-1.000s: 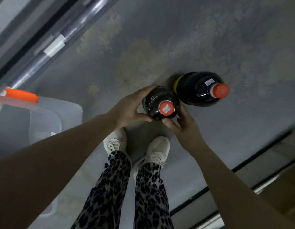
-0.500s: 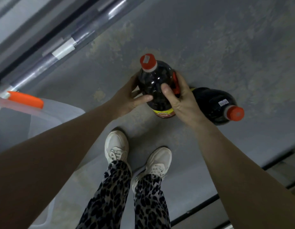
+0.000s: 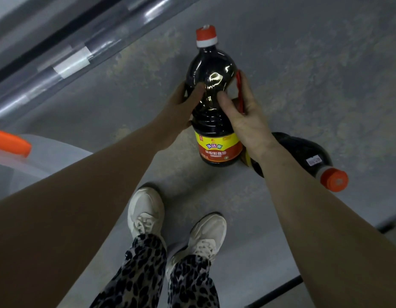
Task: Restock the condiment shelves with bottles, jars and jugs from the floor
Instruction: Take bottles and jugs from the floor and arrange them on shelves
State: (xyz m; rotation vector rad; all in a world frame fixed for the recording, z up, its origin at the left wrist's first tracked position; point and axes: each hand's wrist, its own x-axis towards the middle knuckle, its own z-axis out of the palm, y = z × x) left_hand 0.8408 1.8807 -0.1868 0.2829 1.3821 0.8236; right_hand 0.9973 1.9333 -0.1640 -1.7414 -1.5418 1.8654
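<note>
A large dark soy sauce bottle (image 3: 211,74) with an orange cap, a red handle and a yellow-and-red label is held up off the floor between both hands. My left hand (image 3: 181,107) grips its left side, thumb across the front. On the bottle's right, my right hand (image 3: 243,116) curls round the body and the red handle. A second dark bottle (image 3: 303,152) with an orange cap stands on the grey floor behind my right wrist, partly hidden by it.
A clear plastic bin (image 3: 35,161) with an orange latch stands at the left. A metal shelf rail (image 3: 66,63) runs diagonally along the upper left. My two white shoes (image 3: 174,221) stand on the concrete floor below the bottle. A dark floor edge (image 3: 274,292) shows at the bottom right.
Both hands lifted the near bottle off the floor from beside the second one and raised it, so its side and label now face me. The view shifted with the rise.
</note>
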